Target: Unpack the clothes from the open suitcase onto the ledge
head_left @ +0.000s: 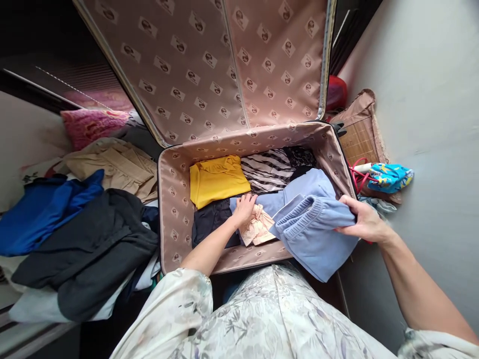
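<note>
My right hand point(361, 219) is closed on light blue sweatpants point(318, 232), thumb on top. Their gathered elastic edge faces left, and the near part hangs over the suitcase's front right rim. More light blue cloth stretches leftward inside the suitcase point(174, 209). On the left end of that cloth rests my left hand point(245, 208), fingers reaching forward and partly hidden, beside a crumpled peach garment point(258, 224). A folded yellow garment point(217, 179) lies behind it, and a dark folded garment point(211, 222) to its left. Striped black-and-white clothing point(267, 169) sits at the back.
The patterned suitcase lid point(209, 60) stands raised behind. Left of the case are heaped clothes: a black garment point(90, 249), a blue one point(48, 214) and a beige one point(116, 164). At right lie a woven mat point(361, 129) and a bright blue patterned cloth bundle point(391, 177), near a grey wall point(434, 124).
</note>
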Demonstrator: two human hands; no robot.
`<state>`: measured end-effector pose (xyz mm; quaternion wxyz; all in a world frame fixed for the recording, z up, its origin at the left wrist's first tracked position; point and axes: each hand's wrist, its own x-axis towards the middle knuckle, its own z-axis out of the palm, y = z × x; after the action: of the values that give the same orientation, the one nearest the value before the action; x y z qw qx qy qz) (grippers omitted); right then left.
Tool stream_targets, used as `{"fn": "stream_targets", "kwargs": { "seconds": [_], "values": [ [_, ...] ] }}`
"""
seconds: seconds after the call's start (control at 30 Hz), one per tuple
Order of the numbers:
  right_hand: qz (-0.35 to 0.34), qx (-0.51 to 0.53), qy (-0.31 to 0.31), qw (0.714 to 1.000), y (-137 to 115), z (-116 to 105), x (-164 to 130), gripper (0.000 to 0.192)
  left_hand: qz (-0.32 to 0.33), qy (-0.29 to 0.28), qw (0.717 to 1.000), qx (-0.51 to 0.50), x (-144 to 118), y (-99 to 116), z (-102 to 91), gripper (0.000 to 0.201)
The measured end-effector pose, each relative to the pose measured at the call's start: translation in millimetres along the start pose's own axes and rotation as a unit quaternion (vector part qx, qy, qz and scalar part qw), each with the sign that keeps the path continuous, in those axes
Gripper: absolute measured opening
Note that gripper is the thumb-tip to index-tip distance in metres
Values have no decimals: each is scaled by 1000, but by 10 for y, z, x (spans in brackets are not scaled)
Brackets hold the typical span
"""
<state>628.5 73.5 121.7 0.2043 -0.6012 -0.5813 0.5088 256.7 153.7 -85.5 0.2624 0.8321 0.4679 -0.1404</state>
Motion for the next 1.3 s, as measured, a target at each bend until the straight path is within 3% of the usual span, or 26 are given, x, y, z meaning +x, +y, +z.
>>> {"fn": "stream_targets", "kwargs": {
  "seconds": [0.2, 0.43, 0.63, 0.8, 0.97, 1.07, 1.17, 1.23, 1.3],
  "values": [
    [-7, -15, 34, 999, 244, 209, 222, 31, 11, 10, 1000, -13, -23, -15, 36, 84],
    [-8, -13, 53, 998, 103, 232, 284, 31, 9, 22, 999, -33, -18, -32, 71, 82],
    [-5, -3, 29, 1000, 2, 209, 275, 34, 47, -18, 999, -11, -36, 20, -70, 39],
    [11, 12, 9, 1000, 227, 90, 352, 37, 68, 14, 997, 14, -230, 38, -10, 33],
    [11, 24, 101, 995, 480, 172, 814, 42, 38, 19, 999, 7, -284, 52, 48, 30],
    [-25, 2, 164, 986, 373, 216, 1126, 43, 33, 14, 999, -8, -252, 60, 20, 25],
    [-60, 16, 195, 979, 81, 95, 1232, 50, 26, 5, 999, -23, -241, 64, -38, 21],
    [-69, 37, 181, 980, -87, -63, 1151, 53, 31, -1, 999, -25, -271, 67, -85, 20],
    [-58, 60, 126, 989, -116, -206, 994, 55, 64, -11, 997, -47, -341, 75, -128, 21]
  ]
}}
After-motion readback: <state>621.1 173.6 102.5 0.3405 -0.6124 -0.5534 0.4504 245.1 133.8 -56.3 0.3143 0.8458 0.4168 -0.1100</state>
